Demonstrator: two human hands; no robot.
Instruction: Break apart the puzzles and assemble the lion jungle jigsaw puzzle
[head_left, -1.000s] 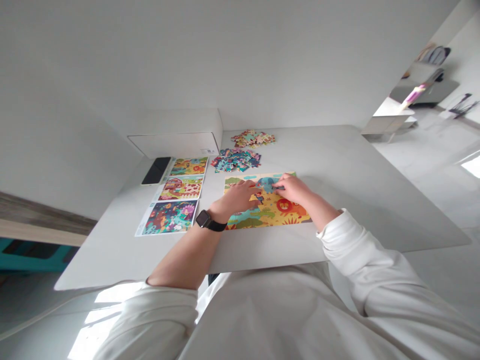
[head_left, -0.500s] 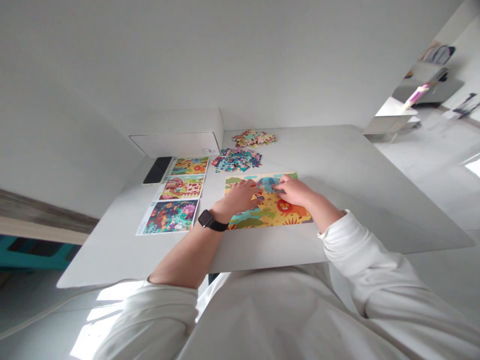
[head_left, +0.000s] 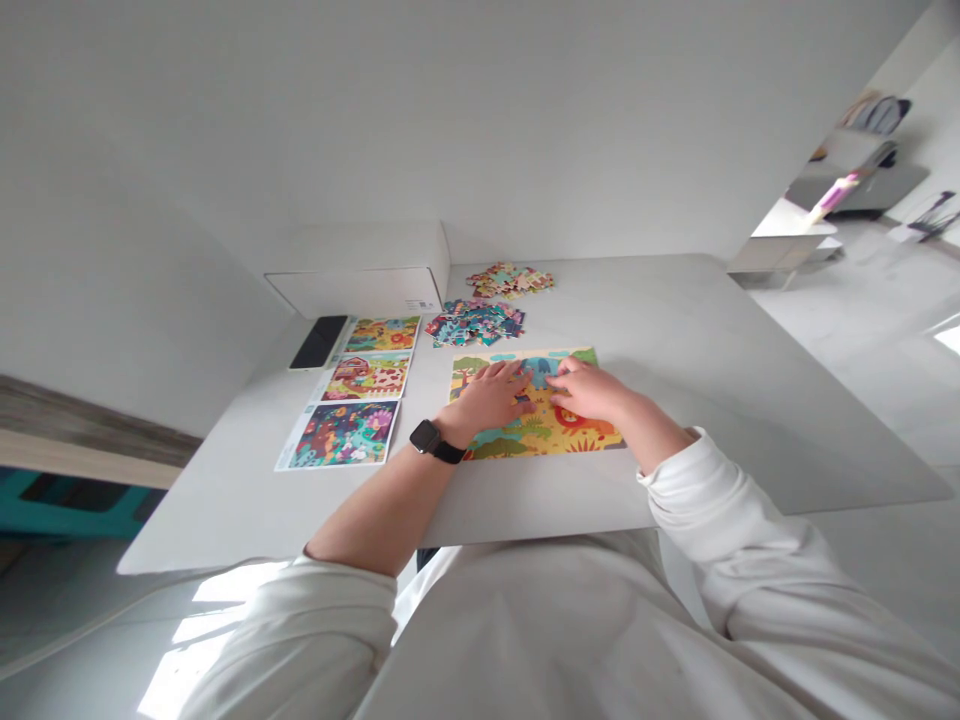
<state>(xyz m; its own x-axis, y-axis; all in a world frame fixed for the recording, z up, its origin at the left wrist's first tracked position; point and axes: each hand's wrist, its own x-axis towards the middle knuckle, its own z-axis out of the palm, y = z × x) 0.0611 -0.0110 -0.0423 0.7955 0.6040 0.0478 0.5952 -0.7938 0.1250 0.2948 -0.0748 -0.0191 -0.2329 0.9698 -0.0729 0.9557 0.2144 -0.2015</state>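
A jigsaw puzzle (head_left: 536, 435) with a savanna picture lies flat in front of me, showing a blue elephant, an orange lion and green trees. My left hand (head_left: 493, 396) rests over its left half, open, fingers stretched out and slightly spread, palm down. It covers part of the picture. My right hand (head_left: 589, 388) touches the upper right part, beside the elephant. Its fingers are bent, with the thumb apart from the index finger, and no loose piece shows between them. A black watch (head_left: 425, 437) is on my left wrist.
Behind the puzzle lie a pile of dark blue jigsaw pieces (head_left: 476, 323) and a pile of yellow and red pieces (head_left: 510, 280). To the left are three picture sheets (head_left: 347, 434), a phone (head_left: 319, 342) and a long white box (head_left: 352, 292) against the wall.
My left hand has shifted slightly right and flattened on the puzzle, its fingers now more stretched. The right hand has barely moved, its fingertips still by the elephant.
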